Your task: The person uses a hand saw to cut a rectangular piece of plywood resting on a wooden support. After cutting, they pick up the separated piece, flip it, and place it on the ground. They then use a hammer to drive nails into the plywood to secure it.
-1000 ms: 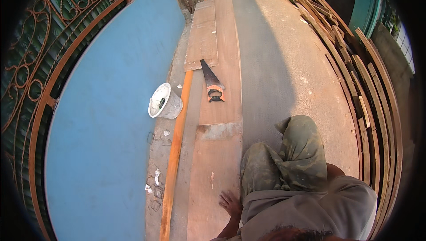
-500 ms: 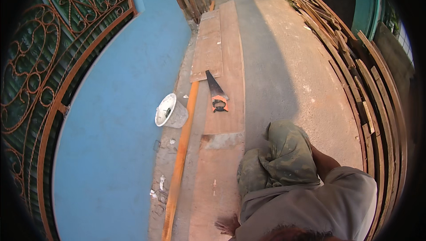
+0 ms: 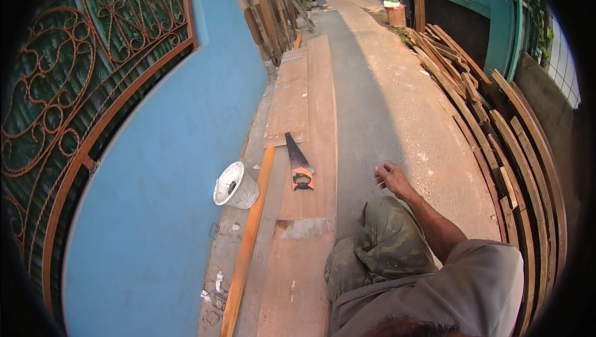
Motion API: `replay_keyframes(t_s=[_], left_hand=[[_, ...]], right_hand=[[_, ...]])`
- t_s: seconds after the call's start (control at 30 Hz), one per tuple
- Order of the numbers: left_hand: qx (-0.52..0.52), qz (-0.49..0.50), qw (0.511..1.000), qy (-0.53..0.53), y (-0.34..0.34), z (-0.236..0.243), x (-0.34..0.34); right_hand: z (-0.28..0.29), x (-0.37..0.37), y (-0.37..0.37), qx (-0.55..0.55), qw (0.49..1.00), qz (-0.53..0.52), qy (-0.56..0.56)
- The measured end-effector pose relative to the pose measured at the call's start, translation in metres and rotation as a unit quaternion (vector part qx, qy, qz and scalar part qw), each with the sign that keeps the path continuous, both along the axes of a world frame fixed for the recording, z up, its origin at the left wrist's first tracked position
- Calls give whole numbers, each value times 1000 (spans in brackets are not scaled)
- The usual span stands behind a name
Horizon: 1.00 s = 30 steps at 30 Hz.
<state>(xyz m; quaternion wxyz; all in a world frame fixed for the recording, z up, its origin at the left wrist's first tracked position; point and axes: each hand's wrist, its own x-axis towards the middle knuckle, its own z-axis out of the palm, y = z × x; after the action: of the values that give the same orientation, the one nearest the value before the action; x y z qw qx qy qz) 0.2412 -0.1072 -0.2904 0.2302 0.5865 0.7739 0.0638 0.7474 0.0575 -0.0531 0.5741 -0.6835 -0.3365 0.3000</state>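
Note:
My right hand [image 3: 389, 175] is raised above the concrete path, just past my bent knee in camouflage trousers [image 3: 388, 228]. Its fingers are loosely bent and a little apart, and I see nothing held in them. My left hand is out of the picture. A hand saw [image 3: 300, 166] with a dark blade and an orange and black handle lies on the plywood sheets [image 3: 320, 113], left of my right hand and not touched. Beside the sheets, a white bucket [image 3: 246, 193] leans against the blue wall, with something dark inside.
A long orange-brown wooden strip [image 3: 251, 238] runs along the plywood's left side. Stacked timber [image 3: 503, 151] lines the path's right edge. Boards [image 3: 267, 8] lean upright farther off at left. A reddish bucket [image 3: 395, 15] stands far right, and an ironwork gate [image 3: 87, 157] is at left.
My right hand has come up into view past the knee. My left hand, earlier low beside the plywood, has left the picture. The view has tilted upward.

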Motion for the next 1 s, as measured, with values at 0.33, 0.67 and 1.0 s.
replay_keyframes(t_s=[0.33,0.67,1.0], left_hand=[[6,92,995,-34,-28,14,-14],[100,348,925,-114,-94,53,-69],[204,619,573,-498,-86,149,-72]], right_hand=[[-21,-59,35,-219,871,272,-345],[-124,-57,148,-177,952,74,-238],[-165,-125,196,-101,959,-37,263]])
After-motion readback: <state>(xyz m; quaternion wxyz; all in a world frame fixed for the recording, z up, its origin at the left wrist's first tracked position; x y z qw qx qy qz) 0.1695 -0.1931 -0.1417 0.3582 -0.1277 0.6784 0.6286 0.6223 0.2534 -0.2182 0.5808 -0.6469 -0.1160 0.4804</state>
